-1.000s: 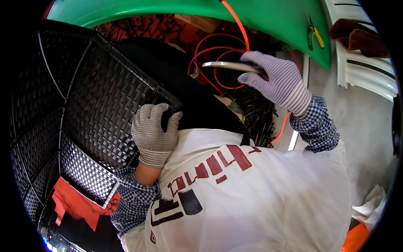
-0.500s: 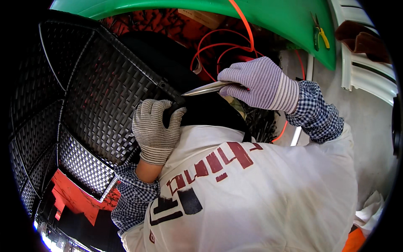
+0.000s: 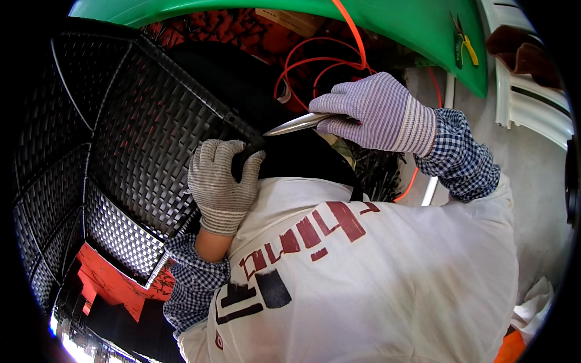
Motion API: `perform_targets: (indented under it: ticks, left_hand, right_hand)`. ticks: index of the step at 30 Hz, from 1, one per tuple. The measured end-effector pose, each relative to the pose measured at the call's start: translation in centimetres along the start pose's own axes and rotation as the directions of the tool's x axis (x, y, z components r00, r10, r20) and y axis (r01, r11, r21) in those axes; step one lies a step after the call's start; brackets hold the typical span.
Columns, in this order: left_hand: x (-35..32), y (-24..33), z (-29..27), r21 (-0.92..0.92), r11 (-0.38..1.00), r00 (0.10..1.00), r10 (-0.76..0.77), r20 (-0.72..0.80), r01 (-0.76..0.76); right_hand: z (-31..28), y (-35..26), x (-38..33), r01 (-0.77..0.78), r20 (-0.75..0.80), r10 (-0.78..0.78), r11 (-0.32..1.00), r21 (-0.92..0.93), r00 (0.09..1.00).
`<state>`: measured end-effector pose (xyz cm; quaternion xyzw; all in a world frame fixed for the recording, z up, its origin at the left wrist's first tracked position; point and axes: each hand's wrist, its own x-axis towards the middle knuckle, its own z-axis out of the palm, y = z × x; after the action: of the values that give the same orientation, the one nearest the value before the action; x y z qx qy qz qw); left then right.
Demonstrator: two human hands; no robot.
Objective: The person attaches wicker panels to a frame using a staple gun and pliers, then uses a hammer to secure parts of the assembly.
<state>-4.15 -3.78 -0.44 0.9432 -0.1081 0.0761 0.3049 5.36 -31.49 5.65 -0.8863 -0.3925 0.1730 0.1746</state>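
A large black woven wicker panel [image 3: 157, 127], part of a piece of wicker furniture, leans across my left side. My left hand [image 3: 224, 187], in a striped grey knit glove, is closed round the end of its top edge [image 3: 242, 130], with thumb and fingers on either side. In a lilac striped glove, my right hand [image 3: 375, 115] grips a pointed silver metal blade [image 3: 298, 124]. Its tip points left and meets or nearly meets the wicker edge just above my left thumb. The blade's handle is hidden inside my right hand.
Beyond my hands an orange hose [image 3: 351, 27] lies in loops before a green curved surface [image 3: 417, 36], which bears yellow-handled pliers [image 3: 466, 51]. A brown cloth [image 3: 523, 54] rests on white ribbed plastic at far right. Red sheeting [image 3: 109, 272] shows under the wicker.
Both hands have shifted very slightly; the right hand and blade moved a little up and left. Their grips look the same.
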Motion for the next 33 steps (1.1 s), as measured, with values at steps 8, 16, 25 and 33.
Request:
perform_targets:
  ticks: [8, 16, 25, 33]
  left_hand:
    - [0.0, -0.1, -0.1, -0.008, 1.0, 1.0, 0.016, -0.014, -0.016]
    - [-0.1, 0.0, -0.2, 0.005, 1.0, 0.999, 0.016, -0.031, -0.016]
    - [-0.4, -0.4, -0.4, 0.015, 1.0, 0.999, -0.02, -0.033, 0.021]
    - [-0.1, -0.4, -0.2, -0.043, 0.999, 1.0, -0.003, -0.016, 0.002]
  right_hand:
    - [-0.5, -0.8, 0.5, 0.005, -0.013, -0.005, 1.0, -0.009, 1.0]
    - [-1.6, -1.2, 1.9, 0.105, 0.004, -0.106, 0.983, -0.151, 0.994]
    - [-4.3, -4.2, 5.8, 0.125, 0.326, 0.006, 0.918, -0.376, 0.945]
    - [-5.5, -5.5, 6.2, 0.258, 0.265, -0.146, 0.85, -0.459, 0.953]
